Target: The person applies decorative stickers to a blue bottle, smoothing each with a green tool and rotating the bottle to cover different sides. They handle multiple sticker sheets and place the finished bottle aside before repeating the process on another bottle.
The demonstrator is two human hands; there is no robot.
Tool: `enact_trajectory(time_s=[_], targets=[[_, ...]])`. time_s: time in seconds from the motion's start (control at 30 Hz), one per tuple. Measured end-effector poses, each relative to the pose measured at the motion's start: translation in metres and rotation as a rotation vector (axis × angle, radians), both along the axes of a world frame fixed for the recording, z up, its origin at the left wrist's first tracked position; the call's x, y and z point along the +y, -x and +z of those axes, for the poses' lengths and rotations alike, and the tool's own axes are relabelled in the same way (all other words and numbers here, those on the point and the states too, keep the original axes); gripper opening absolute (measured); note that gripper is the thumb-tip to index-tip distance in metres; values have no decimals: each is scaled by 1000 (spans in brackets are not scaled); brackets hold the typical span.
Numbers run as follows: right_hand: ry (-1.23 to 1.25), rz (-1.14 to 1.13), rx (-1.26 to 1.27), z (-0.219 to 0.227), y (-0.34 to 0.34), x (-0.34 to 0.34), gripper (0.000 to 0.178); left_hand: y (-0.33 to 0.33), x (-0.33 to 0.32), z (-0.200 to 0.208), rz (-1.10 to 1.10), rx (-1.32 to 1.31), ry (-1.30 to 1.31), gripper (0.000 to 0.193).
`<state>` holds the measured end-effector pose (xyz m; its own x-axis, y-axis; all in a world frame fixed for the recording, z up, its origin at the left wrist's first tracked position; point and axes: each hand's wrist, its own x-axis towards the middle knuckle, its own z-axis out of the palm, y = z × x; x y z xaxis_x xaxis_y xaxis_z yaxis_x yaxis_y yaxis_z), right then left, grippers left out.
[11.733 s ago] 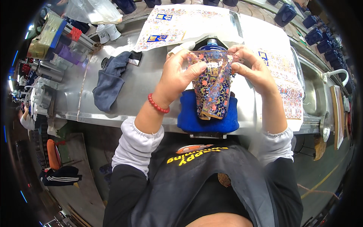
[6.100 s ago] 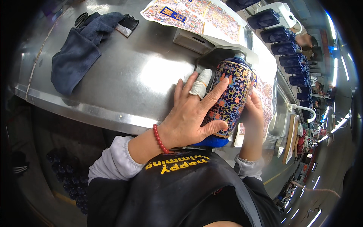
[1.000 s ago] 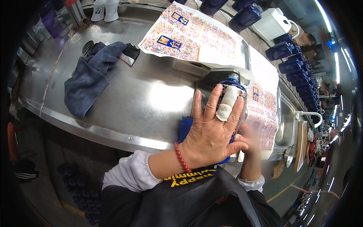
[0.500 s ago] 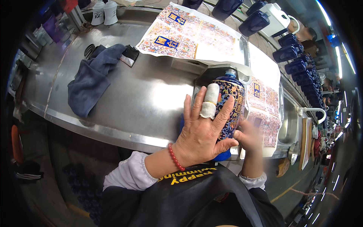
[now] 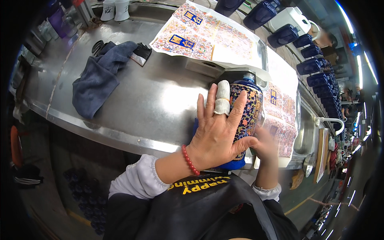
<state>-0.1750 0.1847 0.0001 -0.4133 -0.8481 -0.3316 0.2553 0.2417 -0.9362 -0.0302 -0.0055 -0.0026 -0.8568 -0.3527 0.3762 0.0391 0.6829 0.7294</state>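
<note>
A dark blue bottle (image 5: 249, 105) with a dense floral pattern lies tilted at the bench's front edge, its neck pointing away from me. Beneath its near end shows bright blue cloth (image 5: 233, 165). My left hand (image 5: 216, 134) rests with fingers spread over the bottle's left side, its thumb reaching across the near end. One of its fingers wears a whitish knitted finger cover (image 5: 222, 96), and red beads (image 5: 189, 160) circle the wrist. Against the bottle's right side is my right hand (image 5: 266, 141), smeared by motion, its fingers partly hidden.
Patterned decal sheets (image 5: 234, 42) lie beyond the bottle, with another patterned sheet (image 5: 284, 105) to its right. A grey-blue towel (image 5: 98, 82) sits on the steel bench at left. Plain blue bottles (image 5: 284, 35) line the far right. A sink (image 5: 307, 132) is at right.
The view has shifted slightly, so the bench things appear a little to the right. My left hand stays spread on the bottle, and my right hand remains blurred beside it.
</note>
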Motion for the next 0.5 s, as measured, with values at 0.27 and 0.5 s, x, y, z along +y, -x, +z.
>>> enact_trajectory(time_s=[0.27, 0.5], targets=[[3, -10, 29, 0, -1, 2, 56, 4, -1, 3, 24, 37, -7, 100], [-65, -6, 39, -11, 7, 16, 58, 14, -2, 9, 38, 14, 67, 101]])
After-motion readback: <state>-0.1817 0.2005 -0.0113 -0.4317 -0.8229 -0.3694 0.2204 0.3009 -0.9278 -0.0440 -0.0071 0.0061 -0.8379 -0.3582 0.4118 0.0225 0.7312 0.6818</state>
